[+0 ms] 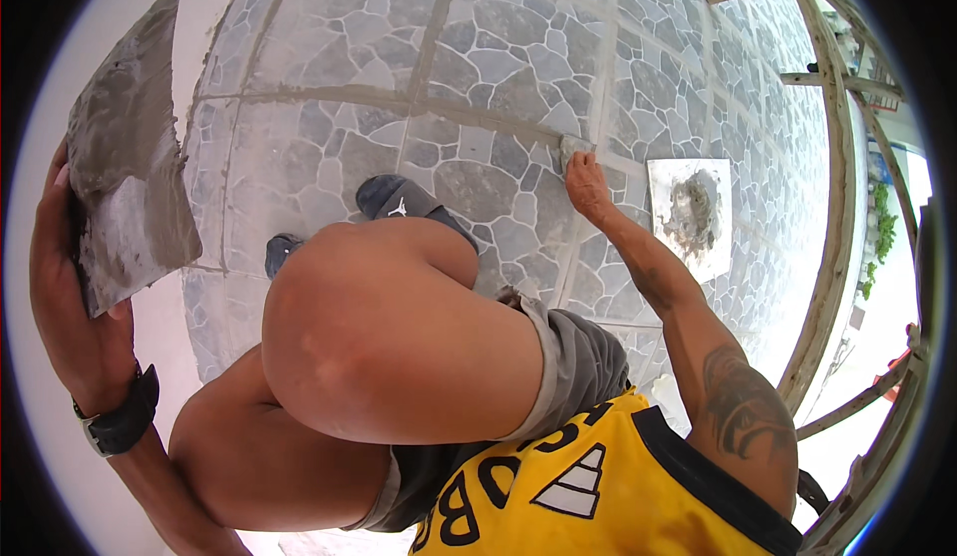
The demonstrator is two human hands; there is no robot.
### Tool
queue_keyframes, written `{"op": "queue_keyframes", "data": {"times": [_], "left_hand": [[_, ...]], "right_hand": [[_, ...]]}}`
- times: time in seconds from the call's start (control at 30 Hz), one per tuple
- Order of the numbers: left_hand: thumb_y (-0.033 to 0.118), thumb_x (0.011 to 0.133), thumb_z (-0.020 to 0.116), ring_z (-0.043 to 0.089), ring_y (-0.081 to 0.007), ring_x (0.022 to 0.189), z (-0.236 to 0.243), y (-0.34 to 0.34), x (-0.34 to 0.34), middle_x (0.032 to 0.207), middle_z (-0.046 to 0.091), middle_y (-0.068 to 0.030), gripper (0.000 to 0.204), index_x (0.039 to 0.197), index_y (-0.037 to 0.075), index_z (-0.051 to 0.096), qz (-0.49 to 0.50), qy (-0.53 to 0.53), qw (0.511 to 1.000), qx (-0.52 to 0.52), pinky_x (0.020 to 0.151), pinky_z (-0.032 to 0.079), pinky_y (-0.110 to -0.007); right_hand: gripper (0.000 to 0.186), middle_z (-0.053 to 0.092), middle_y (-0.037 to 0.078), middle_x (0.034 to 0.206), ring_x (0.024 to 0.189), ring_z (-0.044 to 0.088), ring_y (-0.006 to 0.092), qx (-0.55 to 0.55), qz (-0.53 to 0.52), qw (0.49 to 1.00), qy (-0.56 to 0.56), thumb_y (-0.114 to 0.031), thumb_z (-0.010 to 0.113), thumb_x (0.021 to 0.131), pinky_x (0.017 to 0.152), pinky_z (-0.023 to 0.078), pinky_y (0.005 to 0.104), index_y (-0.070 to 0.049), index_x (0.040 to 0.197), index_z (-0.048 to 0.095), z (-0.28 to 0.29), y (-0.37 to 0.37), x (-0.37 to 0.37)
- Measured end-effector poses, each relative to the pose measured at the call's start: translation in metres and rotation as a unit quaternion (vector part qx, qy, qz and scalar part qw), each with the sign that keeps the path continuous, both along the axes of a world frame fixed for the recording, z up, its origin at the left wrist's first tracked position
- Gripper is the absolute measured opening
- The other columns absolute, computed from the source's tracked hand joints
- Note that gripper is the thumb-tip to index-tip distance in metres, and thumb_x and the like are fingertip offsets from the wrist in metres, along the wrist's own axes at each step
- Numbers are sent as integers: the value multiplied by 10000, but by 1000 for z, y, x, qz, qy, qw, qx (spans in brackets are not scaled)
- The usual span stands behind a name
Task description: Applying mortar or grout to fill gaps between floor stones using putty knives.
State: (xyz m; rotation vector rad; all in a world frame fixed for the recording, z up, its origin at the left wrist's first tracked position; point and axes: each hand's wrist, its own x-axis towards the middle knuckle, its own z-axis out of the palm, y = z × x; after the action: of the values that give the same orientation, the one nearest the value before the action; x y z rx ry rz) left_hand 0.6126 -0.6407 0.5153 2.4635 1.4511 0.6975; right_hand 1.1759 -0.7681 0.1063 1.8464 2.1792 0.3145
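My left hand [55, 242] grips the edge of a flat board [135, 147] smeared with wet grey grout, tilted up at the far left. Over the floor, the fingers of my right hand [588, 189] are pinched on a small flat grey spreader [575, 144]. Its edge meets a joint between the stone-patterned floor tiles [493, 192]. Fresh dark grout [349, 95] fills the joint running left from the spreader. Most of the spreader is hidden by my fingers.
Right of my right hand lies a white square tile [663, 197] with a grout heap [698, 207] on it. Wooden poles [832, 187] form a frame along the right side. A pale wall is at left. My sandalled foot [399, 197] rests on the tiles.
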Motion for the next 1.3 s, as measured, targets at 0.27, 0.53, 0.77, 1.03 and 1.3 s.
{"op": "queue_keyframes", "data": {"times": [0.27,0.53,0.77,1.03,1.3], "left_hand": [[634,816,665,467,-310,1321,22,10,20,1441,454,-204,929,1406,-37,413,9,-15,1000,5,1105,364,-401],[277,931,653,498,-272,1288,14,8,20,1441,466,-173,591,1380,-48,446,-77,-27,997,6,1078,398,-362],[-38,898,533,579,-206,1156,19,1,54,1354,563,-134,446,1341,-44,492,14,-120,989,-90,1015,445,-297],[152,1021,364,606,-102,672,70,-11,77,1025,648,-83,382,1285,-79,516,82,-438,846,-292,454,494,-248],[101,959,370,634,-122,638,129,-15,75,918,662,-66,328,1199,-28,552,14,-546,738,-396,436,526,-293]], "right_hand": [[205,541,187,991,959,538,342,-25,-95,987,127,0,614,706,743,558,391,61,902,612,60,27,23],[224,537,182,1005,966,546,342,-127,-98,978,133,-7,617,712,730,572,389,45,929,623,71,31,15],[206,598,196,966,939,598,339,-152,-21,977,150,-111,609,733,720,566,376,5,899,649,69,31,5],[319,625,67,823,712,571,142,-190,-245,652,692,-236,636,850,657,460,286,35,1018,649,271,51,-30],[347,640,78,942,786,609,149,1,-50,590,806,-95,630,894,709,494,288,59,1200,570,493,41,-169]]}}
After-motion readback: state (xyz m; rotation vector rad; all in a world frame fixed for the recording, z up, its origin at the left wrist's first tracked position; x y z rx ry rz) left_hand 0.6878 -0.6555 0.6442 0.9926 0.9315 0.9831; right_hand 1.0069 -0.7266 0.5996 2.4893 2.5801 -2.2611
